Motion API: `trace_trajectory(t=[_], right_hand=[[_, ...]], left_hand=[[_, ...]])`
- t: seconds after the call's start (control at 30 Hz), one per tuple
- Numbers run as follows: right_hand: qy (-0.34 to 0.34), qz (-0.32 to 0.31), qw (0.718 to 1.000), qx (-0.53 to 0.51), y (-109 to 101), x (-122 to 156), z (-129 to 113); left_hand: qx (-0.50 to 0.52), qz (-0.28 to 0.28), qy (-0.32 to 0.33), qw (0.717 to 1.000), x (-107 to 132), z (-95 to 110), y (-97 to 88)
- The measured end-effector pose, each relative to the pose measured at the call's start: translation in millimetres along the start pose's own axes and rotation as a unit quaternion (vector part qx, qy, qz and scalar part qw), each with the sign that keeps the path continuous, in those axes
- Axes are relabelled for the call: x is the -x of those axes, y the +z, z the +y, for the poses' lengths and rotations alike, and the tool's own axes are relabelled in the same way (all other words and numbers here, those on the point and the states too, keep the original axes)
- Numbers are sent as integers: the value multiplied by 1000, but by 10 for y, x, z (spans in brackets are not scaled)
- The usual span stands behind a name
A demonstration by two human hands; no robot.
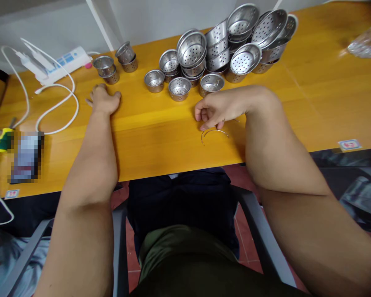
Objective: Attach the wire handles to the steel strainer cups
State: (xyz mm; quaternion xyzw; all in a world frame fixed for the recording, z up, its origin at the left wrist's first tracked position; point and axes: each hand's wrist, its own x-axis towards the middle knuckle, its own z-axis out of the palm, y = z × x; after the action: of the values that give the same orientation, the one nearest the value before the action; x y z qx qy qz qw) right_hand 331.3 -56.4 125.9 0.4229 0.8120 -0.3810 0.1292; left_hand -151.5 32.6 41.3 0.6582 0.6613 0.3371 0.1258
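My left hand (102, 100) rests on the table with its fingers spread, holding nothing. Just beyond its fingertips stands a stack of small perforated metal cups (104, 66), with another small stack (126, 57) beside it. My right hand (214, 108) is bent down at the wrist, its fingers loosely curled and apart, low over the table. Thin curved wires (217, 131) lie right under its fingertips; whether they touch is hard to see. Behind that hand is a single perforated cup (211, 83), partly covered by it. More cups (179, 88) stand to its left.
Taller stacks of perforated metal cups (218, 45) and wider bowls (269, 29) crowd the back. At left are a power strip (64, 64) with white cables, a phone (26, 157) and a yellow-green screwdriver handle (4, 139). A clear plastic bag (367, 41) lies far right.
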Motion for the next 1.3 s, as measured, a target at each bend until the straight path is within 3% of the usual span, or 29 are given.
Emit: trace_trajectory(t=[0.07,0.13,0.23,0.33,0.63,0.8,1.0,1.1,1.2,1.3], right_hand=[[-12,2,1000,8,11,-36,-15],[-23,6,1000,14,13,-51,-32],[-44,22,998,50,17,-42,-72],[-54,38,993,100,30,-24,-137],[-4,100,972,211,179,-26,-401],[-4,181,955,236,325,-78,-626],[12,155,946,286,306,-59,-794],[-50,162,951,257,253,-76,-734],[-150,175,957,174,215,-141,-625],[-202,187,956,105,204,-197,-553]], left_hand=[[-6,73,-78,994,53,123,3],[-18,87,-114,989,100,259,26],[-48,63,-119,990,135,381,61],[-55,62,-123,989,122,379,74],[-81,66,-128,986,108,347,96],[-85,59,-125,987,148,374,77],[-28,87,-106,990,121,333,84],[-28,87,-106,990,129,359,75],[-54,79,-107,990,156,377,66],[-60,80,-104,990,150,313,84]])
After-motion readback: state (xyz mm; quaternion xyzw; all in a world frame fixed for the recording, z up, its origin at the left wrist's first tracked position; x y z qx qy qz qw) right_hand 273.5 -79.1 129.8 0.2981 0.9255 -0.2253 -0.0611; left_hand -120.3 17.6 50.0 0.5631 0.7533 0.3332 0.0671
